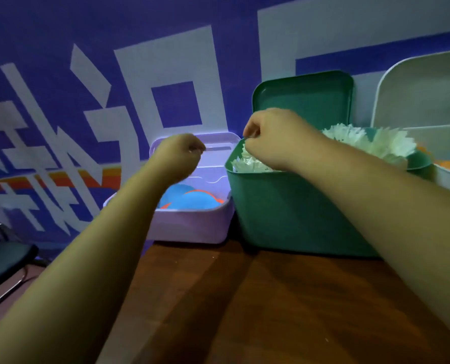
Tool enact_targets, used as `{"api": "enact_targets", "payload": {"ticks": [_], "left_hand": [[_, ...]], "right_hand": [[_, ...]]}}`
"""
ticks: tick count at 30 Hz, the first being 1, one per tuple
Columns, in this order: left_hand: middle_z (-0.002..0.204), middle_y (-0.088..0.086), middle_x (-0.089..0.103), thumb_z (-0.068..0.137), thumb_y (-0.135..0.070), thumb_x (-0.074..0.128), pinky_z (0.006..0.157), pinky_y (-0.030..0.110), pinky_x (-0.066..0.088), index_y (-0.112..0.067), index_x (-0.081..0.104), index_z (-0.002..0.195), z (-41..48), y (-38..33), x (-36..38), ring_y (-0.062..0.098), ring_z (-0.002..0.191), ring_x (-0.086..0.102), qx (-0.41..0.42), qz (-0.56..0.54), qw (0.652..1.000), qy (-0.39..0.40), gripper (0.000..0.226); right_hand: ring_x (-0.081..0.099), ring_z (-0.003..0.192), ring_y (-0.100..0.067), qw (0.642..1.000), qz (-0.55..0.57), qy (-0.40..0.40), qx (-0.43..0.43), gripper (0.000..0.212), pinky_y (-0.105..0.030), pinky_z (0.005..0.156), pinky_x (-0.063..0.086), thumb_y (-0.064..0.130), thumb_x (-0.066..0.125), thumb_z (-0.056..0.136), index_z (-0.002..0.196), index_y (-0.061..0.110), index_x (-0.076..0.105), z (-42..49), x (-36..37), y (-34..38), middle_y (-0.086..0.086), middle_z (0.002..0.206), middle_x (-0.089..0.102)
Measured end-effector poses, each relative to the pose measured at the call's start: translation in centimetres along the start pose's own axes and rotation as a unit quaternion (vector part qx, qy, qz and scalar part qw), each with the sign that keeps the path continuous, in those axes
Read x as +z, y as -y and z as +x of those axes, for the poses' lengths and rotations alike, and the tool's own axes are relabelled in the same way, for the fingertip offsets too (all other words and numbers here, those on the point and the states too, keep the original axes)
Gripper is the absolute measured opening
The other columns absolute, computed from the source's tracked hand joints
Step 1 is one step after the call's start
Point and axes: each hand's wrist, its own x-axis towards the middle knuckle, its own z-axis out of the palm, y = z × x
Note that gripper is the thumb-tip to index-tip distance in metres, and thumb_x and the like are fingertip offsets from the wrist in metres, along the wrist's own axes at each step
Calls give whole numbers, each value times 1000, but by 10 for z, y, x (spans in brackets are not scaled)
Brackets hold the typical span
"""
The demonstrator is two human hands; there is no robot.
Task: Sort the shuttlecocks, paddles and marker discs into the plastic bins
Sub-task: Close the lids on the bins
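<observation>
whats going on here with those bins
A person is sorting gear into bins. Their right hand, curled, is at the rim of the green bin of white shuttlecocks; the left hand hovers, curled, over the purple bin holding blue and orange discs. Whether either grips anything is unclear.

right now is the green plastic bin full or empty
Full: white feathered shuttlecocks reach above the rim of the green plastic bin.

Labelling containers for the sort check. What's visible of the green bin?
The green bin is a tall, opaque, matte plastic tub standing upright on the wooden table, between the lilac bin and white bin. Its lid stands upright behind it. White shuttlecocks fill it to the rim. The right hand, fingers curled, is at its rim beside the lilac bin.
</observation>
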Motion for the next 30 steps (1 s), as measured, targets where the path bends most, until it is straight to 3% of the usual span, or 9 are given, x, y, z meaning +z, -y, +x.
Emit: {"api": "enact_targets", "payload": {"ticks": [5, 8, 11, 13, 17, 20, 25, 30], "left_hand": [[132, 5, 66, 100, -12, 58, 101, 37, 48, -18, 69, 129, 69, 31, 7, 28, 119, 62, -36, 53, 998, -5, 31], [138, 4, 62, 98, -8, 59, 109, 40, 47, -20, 66, 131, 92, 50, 14, 28, 125, 59, -69, 59, 995, 34, 36], [143, 1, 59, 94, -1, 55, 113, 46, 45, -24, 62, 135, 107, 65, 12, 27, 129, 57, -103, 40, 993, 48, 48], [145, 3, 58, 94, 3, 54, 109, 36, 45, -20, 61, 140, 114, 70, 10, 25, 130, 57, -100, 35, 993, 53, 52], [146, 0, 57, 98, -1, 57, 105, 34, 52, -22, 60, 141, 129, 75, 4, 21, 121, 62, -84, 19, 995, 51, 49], [135, -3, 63, 96, -3, 58, 98, 36, 56, -25, 65, 133, 140, 82, 3, 18, 109, 66, -75, 19, 995, 58, 44], [136, 1, 58, 92, 2, 59, 97, 38, 55, -20, 65, 131, 149, 91, 4, 25, 114, 64, -91, 20, 990, 102, 46], [129, 6, 52, 99, -5, 59, 94, 33, 50, -22, 70, 131, 161, 92, 1, 27, 108, 61, -82, 56, 987, 125, 37]], "right_hand": [[70, 101, -33, 996, -8, 82, 16, 25, -46, 90, 61, 7, 60, 90, 106, 8, 79, 74, 14, 1, -16, 107, 76], [68, 105, -33, 993, -7, 114, 14, 26, -42, 92, 58, 8, 63, 90, 112, 9, 77, 111, 25, 0, -15, 112, 75], [64, 120, -27, 988, 3, 154, 24, 37, -33, 98, 52, 12, 65, 93, 129, 16, 72, 140, 37, -6, -7, 130, 71], [61, 125, -27, 984, 1, 175, 30, 42, -32, 100, 49, 15, 65, 93, 135, 19, 68, 155, 44, -8, -7, 137, 67], [59, 126, -32, 979, -23, 202, 30, 49, -39, 102, 51, 17, 66, 92, 141, 16, 62, 178, 62, -5, -10, 139, 61], [61, 120, -38, 975, -46, 212, 45, 43, -48, 97, 55, 15, 63, 91, 134, 9, 60, 188, 76, -3, -14, 132, 63], [55, 112, -40, 976, -102, 181, 61, 26, -45, 88, 51, 6, 59, 93, 120, 6, 62, 194, 93, -4, -15, 117, 58], [58, 106, -39, 968, -175, 173, 52, 27, -44, 84, 52, 3, 57, 94, 117, 10, 70, 197, 100, 7, -14, 116, 56]]}}
